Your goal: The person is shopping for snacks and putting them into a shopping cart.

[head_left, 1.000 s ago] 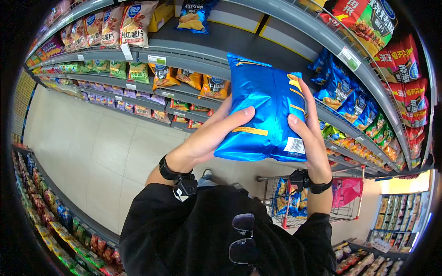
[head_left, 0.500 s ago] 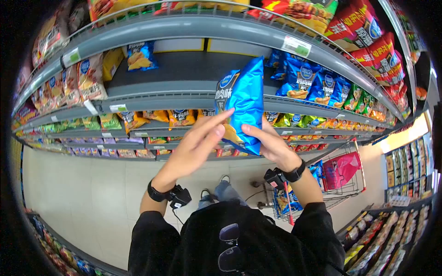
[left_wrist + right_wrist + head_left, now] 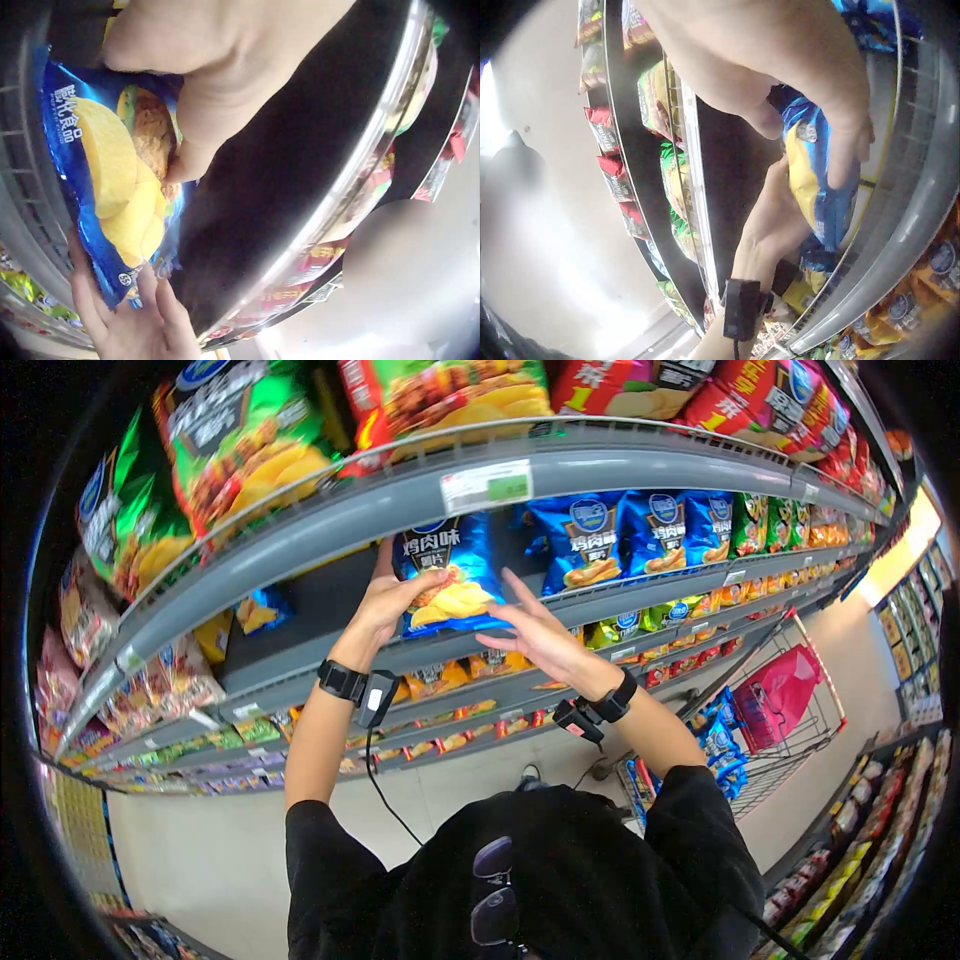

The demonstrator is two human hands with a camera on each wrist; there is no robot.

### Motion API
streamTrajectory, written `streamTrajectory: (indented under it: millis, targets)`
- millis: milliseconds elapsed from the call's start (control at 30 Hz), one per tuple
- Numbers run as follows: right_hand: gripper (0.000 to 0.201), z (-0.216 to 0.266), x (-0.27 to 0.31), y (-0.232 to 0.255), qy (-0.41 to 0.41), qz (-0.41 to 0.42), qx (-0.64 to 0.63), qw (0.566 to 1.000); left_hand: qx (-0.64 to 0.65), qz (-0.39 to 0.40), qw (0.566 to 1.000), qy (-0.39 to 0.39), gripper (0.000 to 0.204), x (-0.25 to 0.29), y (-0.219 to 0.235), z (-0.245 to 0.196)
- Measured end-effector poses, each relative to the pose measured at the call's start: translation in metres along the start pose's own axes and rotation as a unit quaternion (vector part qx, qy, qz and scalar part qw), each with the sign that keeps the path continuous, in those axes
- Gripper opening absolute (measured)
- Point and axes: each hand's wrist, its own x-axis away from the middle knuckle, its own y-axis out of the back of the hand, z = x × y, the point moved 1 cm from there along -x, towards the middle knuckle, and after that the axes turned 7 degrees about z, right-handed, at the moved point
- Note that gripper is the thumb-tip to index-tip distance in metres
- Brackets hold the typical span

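Left hand fingers curled round the left edge of the blue chip bag, thumb pressed on its front. Right hand spread, fingertips just touching the bag's lower right. Bag stands upright on the shelf, between both hands. Likely light, puffy, crinkly, slippery film; contents crush easily, so grip the edges or top seam.
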Motion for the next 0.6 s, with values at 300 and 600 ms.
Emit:
streamTrajectory:
  millis: [300,600]
  targets:
    - [0.063,0.010,0.016,0.056,0.038,0.046,0.117,0.991,-0.540,-0.135,0.804,-0.209,0.045,-0.192,0.066,0.146]
    - [0.050,-0.002,0.051,0.089,0.034,0.046,0.179,0.982,-0.598,-0.132,0.791,-0.008,0.051,-0.182,0.033,0.119]
